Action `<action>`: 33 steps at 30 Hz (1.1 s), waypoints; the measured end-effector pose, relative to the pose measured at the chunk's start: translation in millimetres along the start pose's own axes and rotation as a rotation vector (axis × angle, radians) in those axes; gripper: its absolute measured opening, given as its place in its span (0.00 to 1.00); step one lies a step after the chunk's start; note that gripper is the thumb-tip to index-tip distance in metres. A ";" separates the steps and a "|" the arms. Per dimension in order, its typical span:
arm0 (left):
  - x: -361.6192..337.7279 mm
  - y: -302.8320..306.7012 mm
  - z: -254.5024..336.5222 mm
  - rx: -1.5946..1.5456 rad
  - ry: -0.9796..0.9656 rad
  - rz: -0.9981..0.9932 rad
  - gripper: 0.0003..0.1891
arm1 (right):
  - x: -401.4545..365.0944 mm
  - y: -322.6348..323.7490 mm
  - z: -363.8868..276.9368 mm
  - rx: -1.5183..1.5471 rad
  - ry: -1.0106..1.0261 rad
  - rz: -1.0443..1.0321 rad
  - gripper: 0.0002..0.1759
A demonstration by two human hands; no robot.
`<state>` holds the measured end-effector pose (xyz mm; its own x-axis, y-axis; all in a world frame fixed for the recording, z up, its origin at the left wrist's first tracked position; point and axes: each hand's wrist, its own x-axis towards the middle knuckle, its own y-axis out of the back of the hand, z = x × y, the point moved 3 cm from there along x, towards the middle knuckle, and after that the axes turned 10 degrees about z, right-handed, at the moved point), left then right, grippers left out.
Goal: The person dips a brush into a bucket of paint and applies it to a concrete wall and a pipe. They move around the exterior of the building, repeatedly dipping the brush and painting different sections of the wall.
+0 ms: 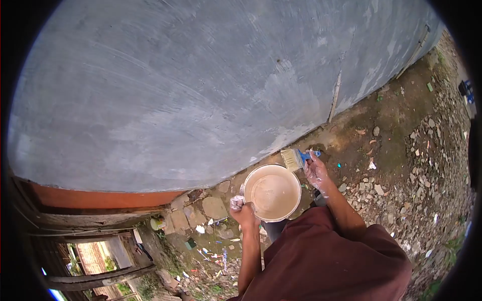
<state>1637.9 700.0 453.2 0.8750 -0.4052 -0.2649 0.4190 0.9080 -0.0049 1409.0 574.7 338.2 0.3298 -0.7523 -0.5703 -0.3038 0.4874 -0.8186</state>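
A round, pale bucket (275, 193) hangs in front of my body, its inside coated with whitish residue. My left hand (244, 211) is closed at the bucket's left side, apparently gripping its rim or handle; the exact hold is hard to see. In my right hand (316, 172) is a wide paintbrush (293, 159) with a blue handle and cream bristles, pointing left just above the bucket's upper right rim. White paint marks both hands. Ahead rises a grey wall (191, 95) with lighter streaked patches, close to the brush but apart from it.
Stones and rubble (401, 200) cover the ground at right. Flat paving slabs (215, 207) and scattered litter (216, 256) lie to the left. An orange panel (100, 196) borders the wall's left end, above a wooden structure (100, 281). A small container (157, 223) lies near it.
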 end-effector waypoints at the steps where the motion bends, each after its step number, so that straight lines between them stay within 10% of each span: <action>1: 23.4 3.3 -4.7 -0.005 0.025 -0.068 0.13 | -4.8 -6.4 12.4 -0.008 0.077 0.034 0.10; 19: 193.3 27.5 30.6 0.425 -0.037 -0.888 0.15 | -30.9 73.3 154.4 0.555 0.731 0.191 0.12; 33: 334.0 16.6 -310.1 0.990 -0.302 -1.328 0.15 | 269.1 304.9 223.5 0.581 1.017 0.484 0.14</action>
<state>1861.9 612.7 65.6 -0.2213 -0.8923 -0.3935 0.7306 -0.4190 0.5392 1604.9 619.8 -80.0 -0.6163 -0.3171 -0.7209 0.3205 0.7352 -0.5973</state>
